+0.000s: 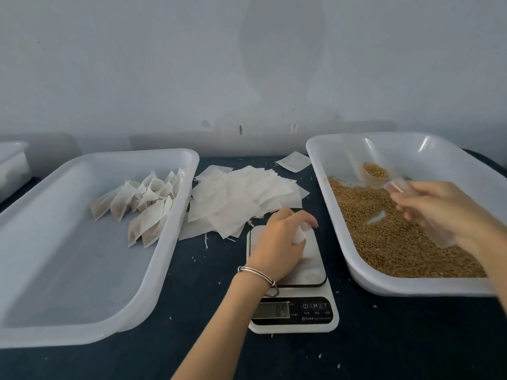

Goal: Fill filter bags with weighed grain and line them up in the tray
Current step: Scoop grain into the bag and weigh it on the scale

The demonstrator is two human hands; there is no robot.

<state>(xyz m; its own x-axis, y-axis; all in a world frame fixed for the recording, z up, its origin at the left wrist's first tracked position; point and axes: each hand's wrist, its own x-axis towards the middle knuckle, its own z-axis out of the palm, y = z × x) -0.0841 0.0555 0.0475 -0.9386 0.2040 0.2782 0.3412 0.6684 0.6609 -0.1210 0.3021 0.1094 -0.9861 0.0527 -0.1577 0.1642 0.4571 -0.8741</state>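
Left hand [277,237] pinching an empty filter bag [300,234] over the kitchen scale [293,286], right hand [439,212] at 3 o'clock gripping a clear scoop [375,171] of grain [395,242], filled bags [142,207] in the tray [82,270] at 9 o'clock

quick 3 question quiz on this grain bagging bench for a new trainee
1. True or false: the scoop in the right hand is empty.
2. Which tray holds the filled bags? A) left tray B) right tray
3. Fill in: the left hand holds a filter bag over the ____.

Key: 1 false, it carries grain. 2 A. 3 scale.
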